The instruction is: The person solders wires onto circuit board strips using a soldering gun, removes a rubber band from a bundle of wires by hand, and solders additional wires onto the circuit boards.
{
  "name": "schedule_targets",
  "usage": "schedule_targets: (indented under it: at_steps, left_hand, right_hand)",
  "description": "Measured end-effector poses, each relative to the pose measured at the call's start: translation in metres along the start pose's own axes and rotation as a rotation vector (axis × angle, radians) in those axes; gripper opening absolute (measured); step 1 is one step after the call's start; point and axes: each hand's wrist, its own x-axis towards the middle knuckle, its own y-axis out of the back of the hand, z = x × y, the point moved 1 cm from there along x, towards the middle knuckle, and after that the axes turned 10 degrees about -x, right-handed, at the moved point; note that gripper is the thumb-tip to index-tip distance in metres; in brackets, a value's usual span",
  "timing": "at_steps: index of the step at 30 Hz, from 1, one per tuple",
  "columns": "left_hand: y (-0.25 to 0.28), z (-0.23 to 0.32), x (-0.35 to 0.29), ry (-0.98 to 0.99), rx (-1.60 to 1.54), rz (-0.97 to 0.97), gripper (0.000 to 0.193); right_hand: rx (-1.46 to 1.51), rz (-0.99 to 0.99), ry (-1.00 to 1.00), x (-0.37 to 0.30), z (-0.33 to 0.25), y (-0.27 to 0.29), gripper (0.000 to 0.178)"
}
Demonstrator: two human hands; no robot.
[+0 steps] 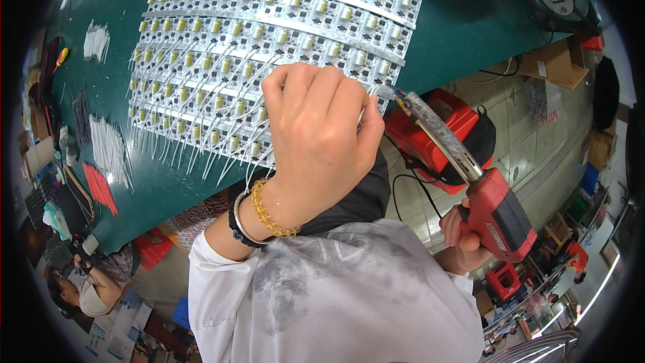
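Gripping the red soldering gun, the right hand angles its tip to the circuit boards, where the left hand pinches a wire steady.

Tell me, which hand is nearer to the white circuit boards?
Left. The left hand rests over the circuit boards; the right hand is off the table edge, gripping the red soldering gun.

The person wears a white short-sleeved shirt with a faded grey print smudged across the fabric. On the left wrist sit three bands side by side: an amber beaded bracelet with small gold spacers, a thin silver bangle, and a black band. Both hands are bare, without gloves or rings in view.
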Motion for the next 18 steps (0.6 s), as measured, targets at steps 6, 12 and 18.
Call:
schedule_targets:
  at_steps: [6, 12, 18]
  left_hand:
    - [-0.001, -0.004, -0.001, 0.002, -0.006, 0.015, 0.018]
    - [-0.001, -0.005, 0.001, -0.009, -0.012, 0.042, 0.017]
    - [0.041, -0.007, 0.003, 0.025, -0.1, 0.176, 0.013]
  right_hand:
    - [0.533, -0.233, 0.127, 0.026, -0.037, -0.016, 0.078]
    - [0.448, -0.255, 0.359, 0.046, -0.06, -0.026, 0.073]
    - [0.317, 0.299, 0.438, 0.068, -0.083, -0.04, 0.068]
